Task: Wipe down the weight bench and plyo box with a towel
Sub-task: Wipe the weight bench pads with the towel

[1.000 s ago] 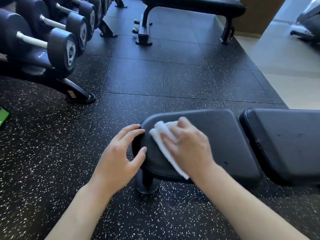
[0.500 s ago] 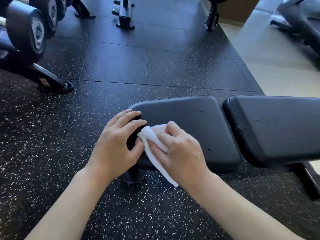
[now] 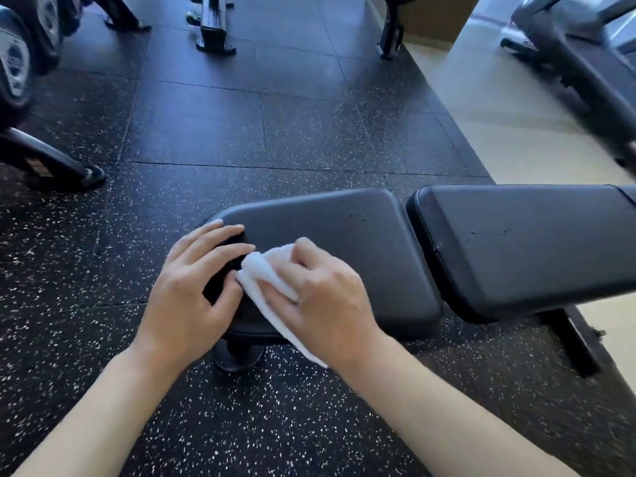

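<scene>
The black weight bench's seat pad lies in the middle of the view, with its longer back pad to the right. My right hand presses a folded white towel onto the seat pad's left end, fingers curled over the cloth. The towel's lower edge hangs past the pad's near side. My left hand rests on the pad's left rounded edge, fingers spread over it and thumb near the towel. No plyo box is in view.
A dumbbell rack with its floor foot stands at the left. Another bench's legs are at the back. A dark machine sits on the pale floor at the right. Speckled rubber flooring surrounds the bench.
My right hand has slid the towel from the pad's top towards its left end and near edge. My left hand stays on the pad's edge. The camera has tilted and shifted right.
</scene>
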The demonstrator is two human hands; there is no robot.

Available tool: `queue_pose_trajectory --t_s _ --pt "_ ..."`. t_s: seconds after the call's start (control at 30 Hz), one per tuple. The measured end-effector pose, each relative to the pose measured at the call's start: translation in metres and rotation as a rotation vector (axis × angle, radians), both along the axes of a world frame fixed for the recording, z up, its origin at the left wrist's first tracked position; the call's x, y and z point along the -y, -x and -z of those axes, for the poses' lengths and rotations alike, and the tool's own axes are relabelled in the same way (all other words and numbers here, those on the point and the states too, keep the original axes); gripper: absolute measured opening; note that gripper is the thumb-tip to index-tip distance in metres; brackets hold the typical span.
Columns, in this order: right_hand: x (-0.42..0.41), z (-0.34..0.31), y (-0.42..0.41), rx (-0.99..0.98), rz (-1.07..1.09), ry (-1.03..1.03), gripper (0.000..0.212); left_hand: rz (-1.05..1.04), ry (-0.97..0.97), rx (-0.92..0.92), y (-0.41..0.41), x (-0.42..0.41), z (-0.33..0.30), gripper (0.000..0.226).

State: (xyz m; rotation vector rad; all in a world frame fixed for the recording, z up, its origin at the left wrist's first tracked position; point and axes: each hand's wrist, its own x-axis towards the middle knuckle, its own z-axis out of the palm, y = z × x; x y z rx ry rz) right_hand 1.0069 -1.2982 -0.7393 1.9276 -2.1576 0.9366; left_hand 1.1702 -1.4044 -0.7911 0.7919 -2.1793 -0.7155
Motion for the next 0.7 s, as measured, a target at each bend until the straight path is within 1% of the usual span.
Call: queue_pose_trajectory --t_s 0.07,0.13,0.2,0.27,0.33,0.4,0.43,0.5,0.53,0.6,0.7 --pt "0.000 0.003 0.021 -0.043 0.037 -0.036 0.034 0.001 -0.011 0.002 0.001 0.000 0.000 0.037" --pt "0.000 0.005 0.057 -0.070 0.152 -0.070 0.032 -0.002 -0.015 0.008 0.002 -0.001 -0.001 0.038" --pt "0.003 0.005 0.094 -0.036 0.288 -0.091 0.033 -0.009 -0.007 0.023 0.002 -0.002 -0.001 0.039" --pt "0.006 0.001 0.098 -0.010 0.345 -0.085 0.029 -0.022 -0.003 0.029 0.002 -0.003 0.000 0.039" --pt "0.010 -0.003 0.065 -0.043 0.272 -0.051 0.024 -0.030 -0.004 0.026 0.002 -0.004 0.000 0.039" --pt "0.013 -0.005 0.020 -0.032 0.108 -0.022 0.020 -0.033 -0.001 0.025 0.002 -0.003 0.001 0.040" --pt "0.012 -0.004 0.002 -0.023 0.039 -0.007 0.022 -0.034 -0.002 0.027 0.002 -0.003 0.001 0.041" --pt "0.014 -0.003 -0.005 -0.041 -0.017 -0.021 0.028 -0.040 -0.008 0.025 0.004 -0.002 0.000 0.043" --pt "0.017 -0.001 0.006 -0.055 -0.010 -0.058 0.027 -0.045 -0.007 0.018 0.004 -0.002 0.000 0.043" --pt "0.023 0.002 0.048 -0.078 0.102 -0.118 0.024 -0.059 0.007 0.015 0.006 -0.004 0.000 0.041" --pt "0.028 0.002 0.116 -0.048 0.389 -0.157 0.030 -0.080 0.005 0.037 0.009 -0.007 -0.002 0.040"
